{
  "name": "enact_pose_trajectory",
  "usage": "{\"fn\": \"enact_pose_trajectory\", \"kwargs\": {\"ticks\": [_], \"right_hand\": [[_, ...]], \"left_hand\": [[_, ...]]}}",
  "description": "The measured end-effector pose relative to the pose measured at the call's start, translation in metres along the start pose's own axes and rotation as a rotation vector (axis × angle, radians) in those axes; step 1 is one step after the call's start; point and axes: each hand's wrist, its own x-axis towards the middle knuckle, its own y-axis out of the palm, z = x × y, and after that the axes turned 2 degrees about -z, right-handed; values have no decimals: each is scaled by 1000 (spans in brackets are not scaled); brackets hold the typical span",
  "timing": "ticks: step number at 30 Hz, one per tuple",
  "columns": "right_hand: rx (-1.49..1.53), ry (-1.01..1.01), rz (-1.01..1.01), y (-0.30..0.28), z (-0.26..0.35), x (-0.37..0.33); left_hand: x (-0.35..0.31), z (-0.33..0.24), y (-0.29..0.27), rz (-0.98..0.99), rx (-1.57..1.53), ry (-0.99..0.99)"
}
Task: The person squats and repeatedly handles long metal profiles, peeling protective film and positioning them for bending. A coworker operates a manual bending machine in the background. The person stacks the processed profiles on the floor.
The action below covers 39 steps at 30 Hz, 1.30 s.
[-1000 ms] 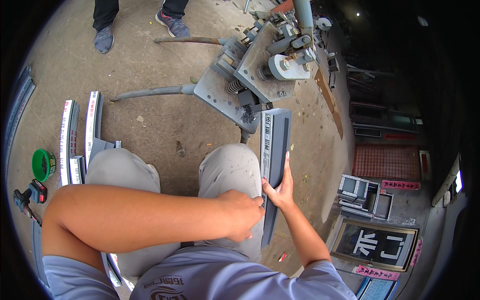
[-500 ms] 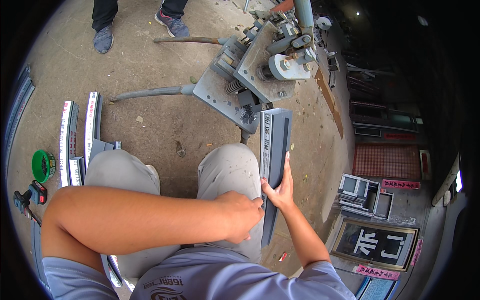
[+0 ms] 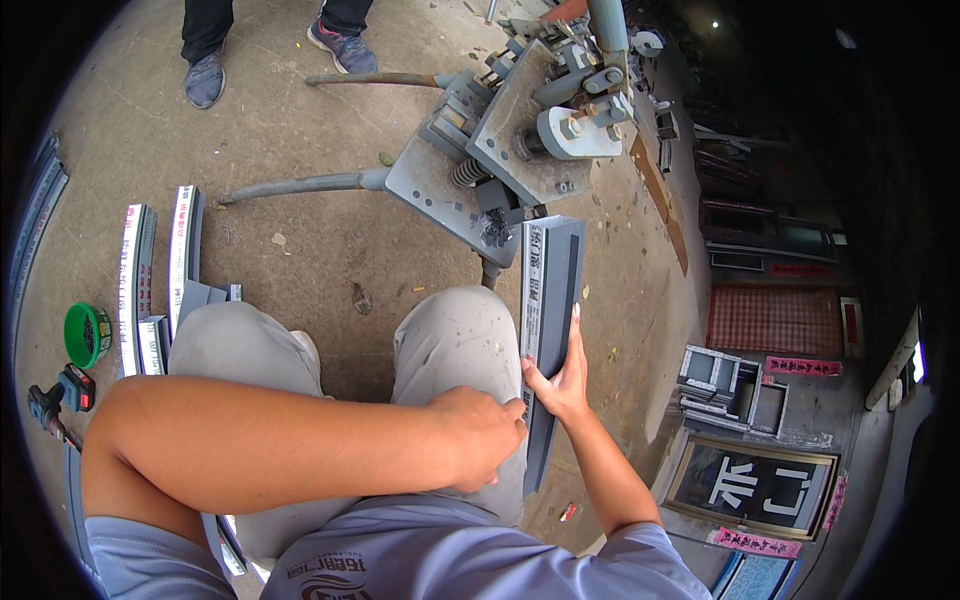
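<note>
1. My right hand [image 3: 562,388]: clamped on the grey profile [image 3: 562,275], the thumb laid over its near-left face, the fingers together along its right side.
2. The profile: a long piece with a printed white strip, lying lengthwise just outside my right knee [image 3: 452,335]. Its far end sits at the lower corner of the machine [image 3: 525,125]; whether the two touch, I cannot tell.
3. My left hand [image 3: 470,435]: brought across my body to the right thigh, just beside the profile. Its fingers are curled inward with the tips hidden, so I cannot tell whether they close on anything.
4. The machine: grey metal plates, a coil spring [image 3: 467,173] and bolted links, standing on the floor beyond my knees.
5. To my left: white-faced profiles [image 3: 132,285] on the floor, a green tub [image 3: 73,335] with small dark pieces inside, and a cordless drill [image 3: 47,402].
6. Beyond: another person's two shoes [image 3: 206,82], pointing toward me.
7. At far right: stacked frames [image 3: 712,370] and a framed dark panel [image 3: 745,483].
</note>
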Motion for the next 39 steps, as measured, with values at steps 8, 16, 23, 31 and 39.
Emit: {"fn": "enact_pose_trajectory", "kwargs": {"ticks": [8, 16, 23, 31, 39], "right_hand": [[16, 21, 6, 0, 3, 0], [73, 73, 26, -1, 2, 0], [-31, -35, 9, -2, 0, -3], [-63, -24, -24, 2, 2, -1], [-59, -16, -22, 5, 1, -1]], "left_hand": [[0, -1, -2, 27, 24, 0], [-1, -1, -4, 53, 15, -15], [-1, 0, -4, 51, 30, -6], [-1, 0, -3, 51, 24, -10], [-1, -1, -4, 60, 22, -19]]}}
